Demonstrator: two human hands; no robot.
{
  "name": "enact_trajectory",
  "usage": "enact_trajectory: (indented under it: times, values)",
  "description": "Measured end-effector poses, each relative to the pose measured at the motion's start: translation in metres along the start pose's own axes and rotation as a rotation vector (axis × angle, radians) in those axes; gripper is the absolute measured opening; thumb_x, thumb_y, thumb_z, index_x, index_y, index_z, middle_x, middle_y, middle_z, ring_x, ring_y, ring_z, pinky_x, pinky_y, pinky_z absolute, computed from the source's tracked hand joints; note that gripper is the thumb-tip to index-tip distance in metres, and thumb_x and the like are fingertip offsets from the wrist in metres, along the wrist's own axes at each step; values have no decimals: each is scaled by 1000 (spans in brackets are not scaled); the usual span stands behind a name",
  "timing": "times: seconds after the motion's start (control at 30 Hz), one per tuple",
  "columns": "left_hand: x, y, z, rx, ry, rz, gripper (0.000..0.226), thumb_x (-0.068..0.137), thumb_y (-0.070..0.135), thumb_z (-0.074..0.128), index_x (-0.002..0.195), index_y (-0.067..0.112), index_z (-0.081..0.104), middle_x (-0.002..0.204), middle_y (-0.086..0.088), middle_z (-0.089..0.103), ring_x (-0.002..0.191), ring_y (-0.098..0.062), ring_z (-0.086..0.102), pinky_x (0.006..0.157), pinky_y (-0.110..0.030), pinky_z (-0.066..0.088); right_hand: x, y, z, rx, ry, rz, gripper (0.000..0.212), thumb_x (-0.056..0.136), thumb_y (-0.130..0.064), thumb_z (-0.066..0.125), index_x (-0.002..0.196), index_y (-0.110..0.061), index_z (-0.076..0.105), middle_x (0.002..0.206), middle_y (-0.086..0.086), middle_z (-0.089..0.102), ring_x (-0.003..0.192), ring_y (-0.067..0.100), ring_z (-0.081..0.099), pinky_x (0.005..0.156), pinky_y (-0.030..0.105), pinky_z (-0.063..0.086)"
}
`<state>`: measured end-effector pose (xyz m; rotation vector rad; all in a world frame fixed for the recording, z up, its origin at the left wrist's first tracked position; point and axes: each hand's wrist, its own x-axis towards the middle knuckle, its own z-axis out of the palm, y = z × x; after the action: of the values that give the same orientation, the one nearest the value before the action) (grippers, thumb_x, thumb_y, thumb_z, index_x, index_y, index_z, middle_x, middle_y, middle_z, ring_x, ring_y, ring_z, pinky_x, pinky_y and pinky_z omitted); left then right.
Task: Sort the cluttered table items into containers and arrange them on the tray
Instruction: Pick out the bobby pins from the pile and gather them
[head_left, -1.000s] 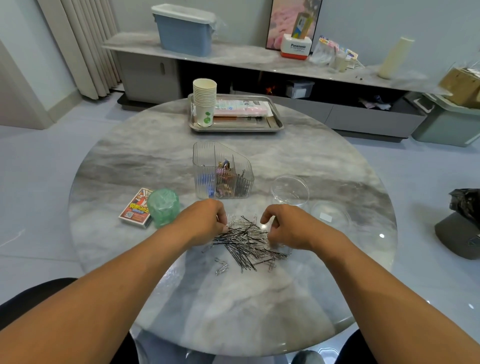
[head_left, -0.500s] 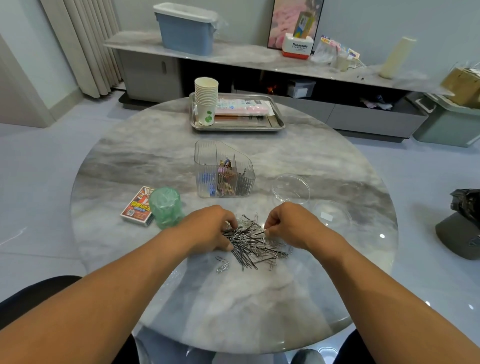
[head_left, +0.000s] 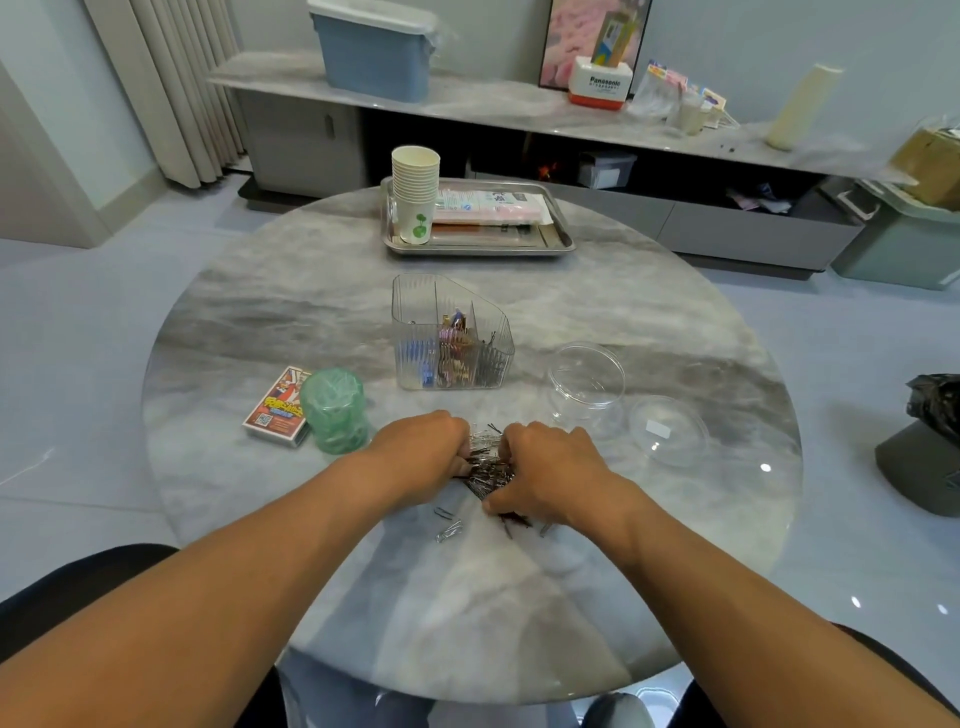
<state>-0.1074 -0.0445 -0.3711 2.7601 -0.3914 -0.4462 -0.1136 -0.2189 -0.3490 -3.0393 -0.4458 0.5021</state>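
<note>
Both hands, left hand (head_left: 423, 452) and right hand (head_left: 545, 470), curl closed around the pile of hairpins (head_left: 485, 470) on the marble table (head_left: 311, 322), squeezing it between them; clear divided organizer (head_left: 452, 338) stands just beyond; metal tray (head_left: 558, 244) lies at the far edge.

Your left hand (head_left: 421, 452) and right hand (head_left: 545, 470) cover most of the pile of pins (head_left: 485, 470), so you cannot count them or tell whether your fingers grip any — the fingertips are buried. A few loose clips (head_left: 448, 525) at 6 o'clock of the pile are too small to make out. In the clear organizer (head_left: 451, 338) at 12 o'clock, the coloured contents blur together. Print on the card box (head_left: 278, 410) at 9 o'clock is unreadable. Both forearms run off the bottom edge — elbows unseen.
</note>
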Motion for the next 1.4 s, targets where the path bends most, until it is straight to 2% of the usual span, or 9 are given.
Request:
enact_trajectory:
  times: [0.1,0.2,0.47,0.8,0.93,1.0,1.1,1.2,1.4]
  values:
    - [0,-3,-1,-28,17,-9,13,96,35,62,93,33,49,85,13,51,85,-17,51,58,-29,31,0,5,-7,7,7,-34,28,78,-38,71,100,-25,61,99,-3,66,98,25,61,89,41,34]
    - [0,-4,-4,-63,27,-41,14,95,36,64,91,35,51,80,16,50,84,-15,51,57,-26,31,-1,9,-10,-111,33,-73,18,79,-26,65,97,-22,60,94,-1,65,91,27,61,85,41,33]
    - [-3,4,-9,-144,16,-96,11,91,38,72,91,34,62,90,14,63,90,-14,61,62,-28,39,-4,9,-15,-321,7,-163,27,81,-20,66,74,-19,40,69,-2,40,76,29,50,80,38,31]
    - [-5,6,-10,-330,121,-133,14,92,34,71,85,28,61,87,7,66,82,-18,65,72,-34,53,-4,11,-12,-330,39,-176,29,81,-20,62,68,-18,37,70,-1,42,72,29,49,75,35,32]
    - [-3,5,-10,-397,124,-161,15,88,32,77,82,28,63,87,8,66,81,-12,63,72,-32,52,-6,14,-18,-205,36,-162,10,80,-23,64,86,-17,57,101,3,53,76,26,49,74,34,38]
    - [-2,5,-10,-394,70,-192,16,85,29,80,84,28,64,87,6,67,81,-15,65,72,-33,54,-7,15,-22,-124,49,-151,10,78,-25,66,81,-20,58,106,3,55,80,24,51,71,33,38]
    - [-3,5,-11,-393,22,-230,22,83,28,82,95,30,64,95,6,65,86,-15,67,79,-36,58,-7,20,-28,6,77,-96,20,75,-26,69,63,-21,54,89,-1,55,78,25,54,63,28,36]
    - [-1,7,-12,-516,55,-245,25,93,29,71,117,27,61,101,6,63,91,-14,64,84,-33,54,-3,26,-29,216,70,7,17,73,-25,68,71,-7,67,63,-1,51,61,21,47,56,27,36]
    - [-3,32,-14,-1294,-45,-297,29,106,22,51,133,11,55,114,-8,69,101,-18,68,82,-24,58,1,27,-28,820,68,147,19,76,-21,77,63,-13,65,46,-9,49,37,6,39,38,15,32]
